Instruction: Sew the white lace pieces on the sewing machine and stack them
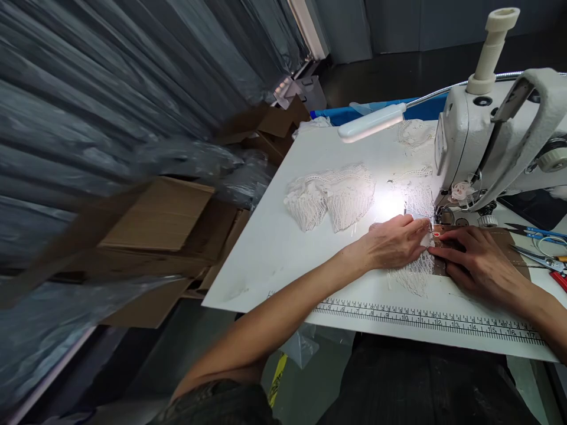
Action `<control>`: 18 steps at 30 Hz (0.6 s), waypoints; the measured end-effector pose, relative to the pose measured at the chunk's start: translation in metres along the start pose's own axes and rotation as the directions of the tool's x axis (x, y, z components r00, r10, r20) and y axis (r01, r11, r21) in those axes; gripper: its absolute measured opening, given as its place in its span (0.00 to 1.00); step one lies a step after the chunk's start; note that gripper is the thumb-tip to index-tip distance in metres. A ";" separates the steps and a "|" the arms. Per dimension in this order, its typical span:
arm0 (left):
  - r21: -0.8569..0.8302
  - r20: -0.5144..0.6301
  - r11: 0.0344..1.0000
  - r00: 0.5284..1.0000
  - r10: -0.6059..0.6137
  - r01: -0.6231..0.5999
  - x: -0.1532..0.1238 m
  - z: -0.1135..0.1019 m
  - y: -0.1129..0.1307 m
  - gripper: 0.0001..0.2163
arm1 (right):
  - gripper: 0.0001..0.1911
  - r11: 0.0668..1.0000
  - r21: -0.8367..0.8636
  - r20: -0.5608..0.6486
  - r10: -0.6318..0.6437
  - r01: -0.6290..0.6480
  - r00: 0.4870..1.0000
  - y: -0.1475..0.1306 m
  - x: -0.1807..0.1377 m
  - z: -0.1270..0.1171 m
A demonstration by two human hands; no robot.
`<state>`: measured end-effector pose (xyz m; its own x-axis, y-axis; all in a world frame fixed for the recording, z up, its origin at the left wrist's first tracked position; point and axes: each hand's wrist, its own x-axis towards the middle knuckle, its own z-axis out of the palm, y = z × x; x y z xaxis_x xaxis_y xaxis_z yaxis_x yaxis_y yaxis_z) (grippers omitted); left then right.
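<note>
A strip of white lace (414,280) lies under the needle area of the white sewing machine (463,136). My left hand (396,241) is closed on the lace, its fingers bunched just in front of the presser foot (437,215). My right hand (476,257) rests to the right with fingers apart, over a brown plate (509,248) on the machine bed; its outstretched fingertips reach the lace's right edge. A small red-and-white mark (436,234) shows between the hands. The fingertips of my left hand are partly hidden.
Two joined white lace pieces (330,195) lie to the left, and more lace (416,136) behind. A lamp (372,123) hangs over the white table (266,260). Scissors (538,257) and a dark phone-like slab (535,208) sit at right. Cardboard boxes (159,212) stand left of the table.
</note>
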<state>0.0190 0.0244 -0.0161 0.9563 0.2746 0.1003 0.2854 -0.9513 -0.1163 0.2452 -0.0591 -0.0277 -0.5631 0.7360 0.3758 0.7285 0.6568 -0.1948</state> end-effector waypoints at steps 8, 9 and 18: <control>0.122 0.013 0.987 0.994 -0.111 0.108 0.001 -0.007 0.010 0.22 | 0.17 0.999 -0.040 -0.014 0.014 -0.014 1.000 0.004 0.000 0.002; 0.128 0.019 0.986 0.994 -0.110 0.107 0.004 -0.008 0.009 0.23 | 0.17 0.999 -0.046 -0.027 0.010 -0.011 1.000 0.005 0.001 0.002; 0.019 -0.001 0.989 0.989 -0.147 0.147 0.007 -0.009 0.000 0.22 | 0.17 0.999 -0.027 -0.063 0.043 -0.044 0.997 0.009 0.003 0.002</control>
<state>0.0255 0.0253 -0.0060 0.9038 0.4116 0.1171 0.4243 -0.8976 -0.1194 0.2495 -0.0503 -0.0306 -0.5060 0.7516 0.4231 0.7631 0.6188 -0.1865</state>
